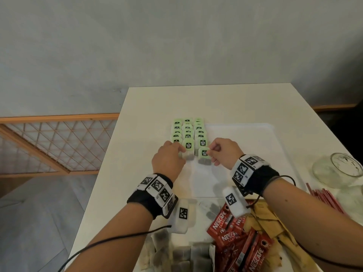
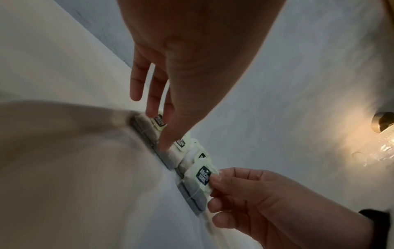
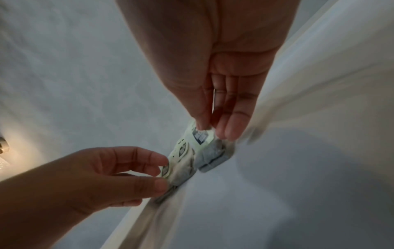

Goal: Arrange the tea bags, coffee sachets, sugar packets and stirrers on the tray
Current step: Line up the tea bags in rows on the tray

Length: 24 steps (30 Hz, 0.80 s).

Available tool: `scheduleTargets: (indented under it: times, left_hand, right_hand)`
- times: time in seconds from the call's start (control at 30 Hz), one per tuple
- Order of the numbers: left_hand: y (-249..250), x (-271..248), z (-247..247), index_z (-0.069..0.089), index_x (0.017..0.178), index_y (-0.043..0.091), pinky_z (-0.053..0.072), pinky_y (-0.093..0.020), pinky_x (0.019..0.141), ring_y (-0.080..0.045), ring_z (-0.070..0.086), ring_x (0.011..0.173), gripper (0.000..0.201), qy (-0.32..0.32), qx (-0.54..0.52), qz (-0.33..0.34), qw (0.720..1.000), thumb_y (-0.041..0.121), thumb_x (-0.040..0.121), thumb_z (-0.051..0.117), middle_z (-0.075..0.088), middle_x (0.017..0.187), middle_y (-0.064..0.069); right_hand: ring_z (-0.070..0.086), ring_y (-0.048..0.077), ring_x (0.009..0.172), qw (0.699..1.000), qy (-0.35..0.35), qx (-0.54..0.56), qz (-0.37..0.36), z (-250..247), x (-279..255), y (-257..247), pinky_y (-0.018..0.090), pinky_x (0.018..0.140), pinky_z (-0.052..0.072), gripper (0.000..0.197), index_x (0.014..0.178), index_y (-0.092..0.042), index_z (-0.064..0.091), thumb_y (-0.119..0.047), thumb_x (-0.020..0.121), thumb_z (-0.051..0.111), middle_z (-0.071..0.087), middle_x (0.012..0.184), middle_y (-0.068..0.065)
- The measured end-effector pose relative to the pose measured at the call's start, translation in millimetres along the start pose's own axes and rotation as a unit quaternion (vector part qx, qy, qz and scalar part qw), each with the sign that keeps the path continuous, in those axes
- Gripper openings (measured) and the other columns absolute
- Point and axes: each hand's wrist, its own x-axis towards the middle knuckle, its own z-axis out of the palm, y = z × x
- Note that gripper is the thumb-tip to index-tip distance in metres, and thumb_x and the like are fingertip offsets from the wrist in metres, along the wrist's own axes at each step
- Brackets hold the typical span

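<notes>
Green-tagged tea bags (image 1: 187, 132) sit in three overlapped columns at the left end of the white tray (image 1: 255, 134) on the worktop (image 1: 225, 101). Right hand (image 1: 225, 152) pinches the newest tea bag (image 1: 204, 156) by its tag edge, fingers (image 2: 219, 182) curled round it, setting it at the near end of the right column. Left hand (image 1: 169, 160) has its fingers mostly straight, tips pressing the front bag of the middle column (image 1: 188, 152); it grips nothing. To do this well, I'd lay the bag flat with the tag forward, match the overlap of the rows behind, and keep the left hand pressing so neighbours don't shift. Release only once edges line up. Risk: the string could snag and drag the bag askew. Still off the tray: loose tea bags (image 1: 182, 254), coffee sachets (image 1: 235, 238), brown sugar packets (image 1: 275, 222), red stirrers (image 1: 324, 199).
</notes>
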Motion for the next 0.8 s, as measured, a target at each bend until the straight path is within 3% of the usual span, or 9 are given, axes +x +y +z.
scheduleTargets:
  times: [0.2, 0.37, 0.5, 0.67, 0.8]
  left_hand:
    - [6.3, 15.2, 0.3, 0.064, 0.111, 0.028, 0.051, -0.033, 0.083, -0.017, 0.062, 0.100, 0.026, -0.030, 0.026, -0.014, 0.999, 0.022, 0.086, 0.062, 0.067, 0.106, 0.006]
    - [8.0, 13.7, -7.5, 0.064, 0.107, 0.031, 0.049, -0.030, 0.080, -0.016, 0.063, 0.097, 0.023, -0.044, 0.013, -0.024, 0.999, 0.025, 0.084, 0.063, 0.067, 0.103, 0.008]
    - [6.2, -6.3, -25.3, 0.064, 0.103, 0.031, 0.050, -0.030, 0.081, -0.013, 0.063, 0.092, 0.022, -0.069, -0.025, 0.008, 0.997, 0.029, 0.083, 0.072, 0.066, 0.097, 0.011]
    - [5.1, -60.8, -43.0, 0.065, 0.102, 0.031, 0.053, -0.033, 0.082, -0.007, 0.063, 0.084, 0.026, -0.165, -0.011, 0.067, 0.984, 0.033, 0.079, 0.078, 0.067, 0.094, 0.014]
    - [2.4, -105.2, -47.1, 0.066, 0.108, 0.028, 0.052, -0.032, 0.083, -0.007, 0.061, 0.087, 0.029, -0.238, 0.061, 0.103, 0.964, 0.033, 0.082, 0.077, 0.067, 0.101, 0.012]
  right_hand:
    - [0.061, 0.012, 0.053, 1.000, 0.022, 0.004, -0.017, 9.4, 13.8, -3.5, 0.015, 0.049, 0.049, 0.006, 0.088, -0.007, 0.061, -0.009, 0.088, 0.067, 0.068, 0.077, 0.013]
    - [0.067, 0.023, 0.065, 0.999, 0.020, -0.021, -0.017, 7.4, 13.0, -7.0, 0.035, 0.067, 0.059, 0.013, 0.092, -0.012, 0.060, -0.014, 0.085, 0.071, 0.066, 0.085, 0.007]
    - [0.066, 0.023, 0.072, 0.999, 0.016, -0.016, -0.045, -2.5, -14.2, -13.8, 0.036, 0.067, 0.059, 0.023, 0.101, -0.015, 0.061, -0.021, 0.082, 0.074, 0.063, 0.093, 0.002]
    - [0.061, 0.006, 0.070, 0.986, -0.131, -0.054, -0.087, -2.6, -75.7, -11.9, 0.020, 0.063, 0.050, 0.019, 0.096, -0.021, 0.065, -0.025, 0.081, 0.076, 0.066, 0.087, -0.006]
    - [0.061, 0.001, 0.075, 0.966, -0.209, -0.111, -0.102, 5.7, -118.1, -5.4, 0.019, 0.073, 0.047, 0.030, 0.100, -0.025, 0.071, -0.038, 0.075, 0.079, 0.069, 0.090, -0.009]
